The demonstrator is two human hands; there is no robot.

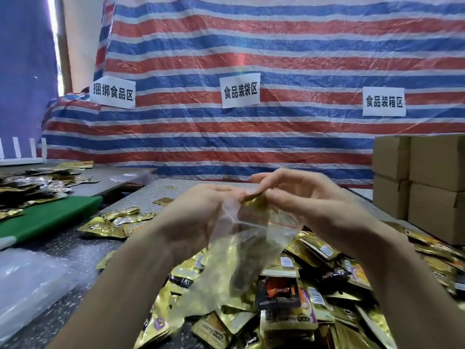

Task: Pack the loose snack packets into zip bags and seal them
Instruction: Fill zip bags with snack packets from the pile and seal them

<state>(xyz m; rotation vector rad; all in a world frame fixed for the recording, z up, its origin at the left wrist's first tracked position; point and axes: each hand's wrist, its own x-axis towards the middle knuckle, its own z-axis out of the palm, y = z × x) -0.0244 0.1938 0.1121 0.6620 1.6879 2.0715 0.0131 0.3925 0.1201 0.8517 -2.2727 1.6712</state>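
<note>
A clear zip bag (234, 258) hangs in the air between both hands above a heap of gold and black snack packets (289, 293). My left hand (193, 217) pinches the bag's mouth on the left side. My right hand (302, 197) pinches a gold snack packet (253, 200) at the bag's opening, its lower part partly inside the bag. The bag's red zip line shows near the right wrist. The fingertips of both hands nearly meet at the bag's top.
More gold packets (113, 222) lie scattered left of the hands on the speckled table (63, 248). A green board (50, 215) and another packet pile (30, 185) sit far left. Stacked cardboard boxes (425, 182) stand at right. Clear plastic bags (27, 285) lie at lower left. A striped tarp forms the back wall.
</note>
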